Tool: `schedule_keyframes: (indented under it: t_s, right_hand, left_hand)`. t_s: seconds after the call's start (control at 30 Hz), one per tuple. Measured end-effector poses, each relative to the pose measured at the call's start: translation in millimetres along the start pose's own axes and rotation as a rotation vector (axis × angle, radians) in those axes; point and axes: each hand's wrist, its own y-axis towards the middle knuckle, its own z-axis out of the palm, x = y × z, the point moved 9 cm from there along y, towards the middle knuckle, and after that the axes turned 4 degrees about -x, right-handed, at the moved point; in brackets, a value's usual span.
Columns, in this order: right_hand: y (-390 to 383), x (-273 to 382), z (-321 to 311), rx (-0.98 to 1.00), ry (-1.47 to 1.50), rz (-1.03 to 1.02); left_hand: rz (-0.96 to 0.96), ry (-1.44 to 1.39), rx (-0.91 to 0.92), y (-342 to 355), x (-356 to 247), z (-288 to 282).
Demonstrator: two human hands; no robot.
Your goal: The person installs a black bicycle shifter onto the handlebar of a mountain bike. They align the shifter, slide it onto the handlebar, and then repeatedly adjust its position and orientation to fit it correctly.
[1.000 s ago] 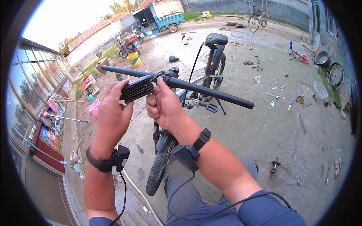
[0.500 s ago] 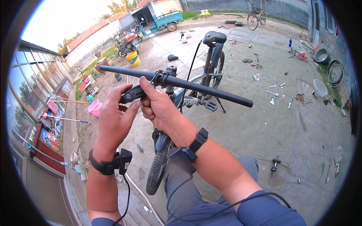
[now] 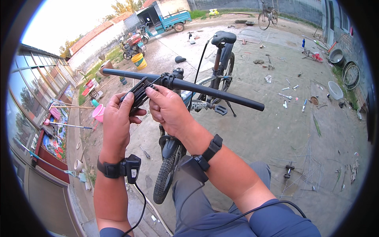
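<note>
A black rubber grip [image 3: 138, 94] is held just below the black handlebar [image 3: 185, 85] of a bike [image 3: 185, 118]. It is wrapped by the fingers of the left hand [image 3: 118, 120] and pinched at its top end by the right hand [image 3: 167, 110]. A black seat [image 3: 223, 38] is seen behind, and 1 yellow bucket [image 3: 139, 61] stands far off.

A black ribbed grip [image 3: 138, 94] sits tilted beside the bare black handlebar [image 3: 213, 91].
</note>
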Motion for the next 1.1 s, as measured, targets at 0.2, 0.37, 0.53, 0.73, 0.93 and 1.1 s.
schedule_keyframes:
  t_s: [0.2, 0.37, 0.53, 0.73, 0.93, 1.1]
  right_hand:
    - [3.0, 1.3, -1.5, 0.001, -0.004, 0.016]
    - [4.8, 3.3, -1.4, -0.004, -0.017, 0.015]
    - [7.6, 5.3, -3.0, -0.031, -0.006, -0.001]
    - [7.9, 2.6, -2.5, -0.020, 0.027, 0.009]
    - [10.6, 2.5, -1.6, -0.034, -0.001, 0.006]
    - [10.9, 2.9, -3.1, -0.039, -0.011, 0.015]
  left_hand:
    - [-0.039, -0.048, 0.000, 3.0, 4.4, 2.6]
    - [-0.101, -0.082, -0.017, 4.5, 7.8, 1.5]
    - [-0.148, -0.132, -0.013, 6.8, 10.2, 3.0]
    - [-0.116, -0.100, -0.039, 7.8, 10.4, 0.4]
    - [-0.133, -0.112, -0.049, 8.7, 11.5, -0.7]
    - [-0.133, -0.136, -0.046, 9.2, 9.4, 0.4]
